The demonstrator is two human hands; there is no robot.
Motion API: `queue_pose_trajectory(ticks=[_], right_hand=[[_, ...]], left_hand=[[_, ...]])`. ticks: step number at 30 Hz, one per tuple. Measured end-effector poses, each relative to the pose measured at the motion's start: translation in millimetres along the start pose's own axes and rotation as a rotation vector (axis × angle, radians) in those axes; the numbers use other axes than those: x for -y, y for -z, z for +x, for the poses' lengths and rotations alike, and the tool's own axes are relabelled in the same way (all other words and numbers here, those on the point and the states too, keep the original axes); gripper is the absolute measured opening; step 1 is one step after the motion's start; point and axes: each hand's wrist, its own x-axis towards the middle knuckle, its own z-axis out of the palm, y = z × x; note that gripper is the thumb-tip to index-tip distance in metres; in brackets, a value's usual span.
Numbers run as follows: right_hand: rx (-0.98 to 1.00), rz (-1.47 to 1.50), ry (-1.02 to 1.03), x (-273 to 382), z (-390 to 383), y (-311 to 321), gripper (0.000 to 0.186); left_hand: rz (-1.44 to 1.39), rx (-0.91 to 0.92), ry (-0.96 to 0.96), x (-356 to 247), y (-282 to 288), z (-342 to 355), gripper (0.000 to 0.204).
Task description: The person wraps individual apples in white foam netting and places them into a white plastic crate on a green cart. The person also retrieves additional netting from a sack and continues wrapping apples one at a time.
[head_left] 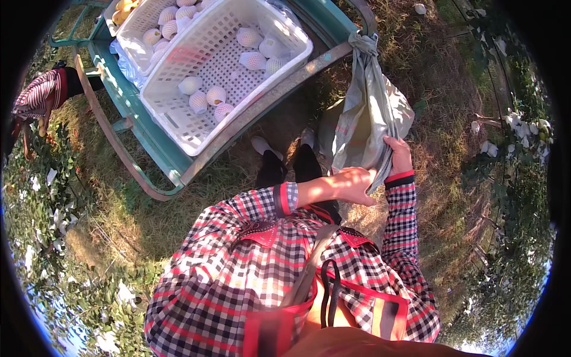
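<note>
Beside the green cart [159, 150], my curled right hand [399, 156] grips the grey sack [364, 122] tied to its rail [321, 62]; my left hand [355, 185] seems closed on its edge. Probably spreading it, I'd need both grips steady next.

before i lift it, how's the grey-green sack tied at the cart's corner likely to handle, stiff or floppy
Probably floppy: the grey-green sack hangs in creases and folds. It may tug back rather than lift free, since its top looks knotted near the rusty cart rail. Weight is hard to judge because its contents are hidden.
</note>
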Motion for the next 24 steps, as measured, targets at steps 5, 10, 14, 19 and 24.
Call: queue_pose_trajectory(ticks=[5, 10, 14, 19, 24], right_hand=[[0.230, 0.552, -0.098, 30, -2, 31, 0.040], [0.263, -0.127, -0.136, 63, -13, 16, 0.038], [0.163, -0.600, -0.234, 36, -9, 24, 0.032], [0.375, 0.025, -0.011, 23, -16, -45, 0.034], [0.447, 0.668, 0.071, -2, -20, -42, 0.048]], left_hand=[[0.053, -0.030, -0.129, 72, 33, -4, 0.076], [-0.428, -0.048, 0.077, 120, 64, 0, 0.053], [-0.145, -0.093, 0.586, 116, 81, 16, 0.077], [0.259, -0.087, 0.769, 140, 62, 39, 0.076], [0.149, -0.108, 0.831, 169, 60, 39, 0.044]])
